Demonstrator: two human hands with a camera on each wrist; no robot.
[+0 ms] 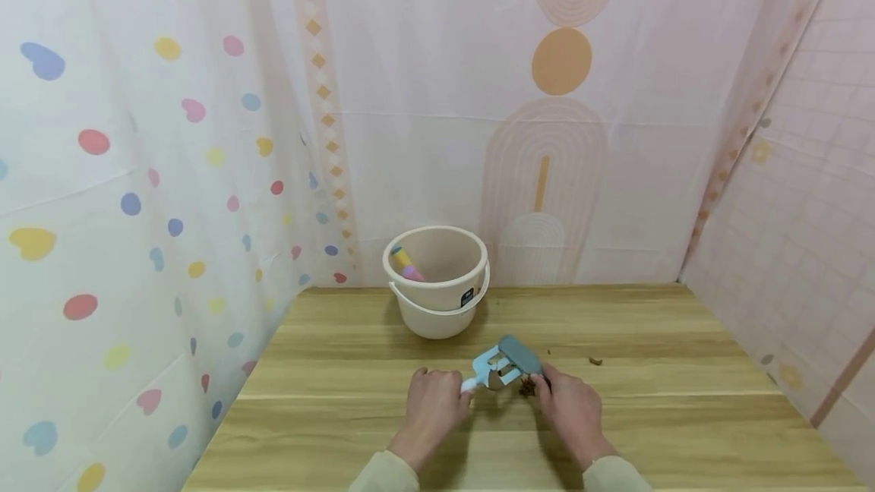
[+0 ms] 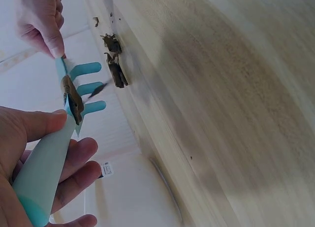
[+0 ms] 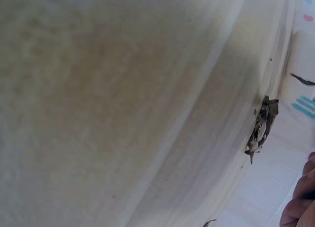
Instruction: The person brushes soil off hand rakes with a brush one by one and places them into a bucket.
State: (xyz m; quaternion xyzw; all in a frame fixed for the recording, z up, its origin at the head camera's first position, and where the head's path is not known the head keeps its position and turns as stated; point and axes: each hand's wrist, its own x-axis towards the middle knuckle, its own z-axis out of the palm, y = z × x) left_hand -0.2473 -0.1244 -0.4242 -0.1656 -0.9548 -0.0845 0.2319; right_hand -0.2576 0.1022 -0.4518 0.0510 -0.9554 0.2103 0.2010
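My left hand (image 1: 434, 405) holds a small light-blue hand fork (image 1: 484, 367) by its pale handle (image 2: 45, 165), the thumb laid along it. A brown dry leaf piece (image 2: 74, 100) clings to the fork near the base of its tines. My right hand (image 1: 573, 407) grips a grey-blue tool with a flat, rounded end (image 1: 521, 355), which lies across the fork's tine tips in the head view; its handle is hidden in the hand. Crumpled dry leaf bits (image 2: 116, 72) lie on the table under the tools. At the right wrist view's edge, only some fingers (image 3: 298, 205) show.
Behind the hands stands a cream bucket (image 1: 437, 319) with a white handle, a yellow and pink object (image 1: 408, 264) inside. Another leaf scrap (image 1: 595, 361) lies to the right on the wooden table (image 1: 683, 431). Patterned curtains (image 1: 424, 97) hang behind and at both sides.
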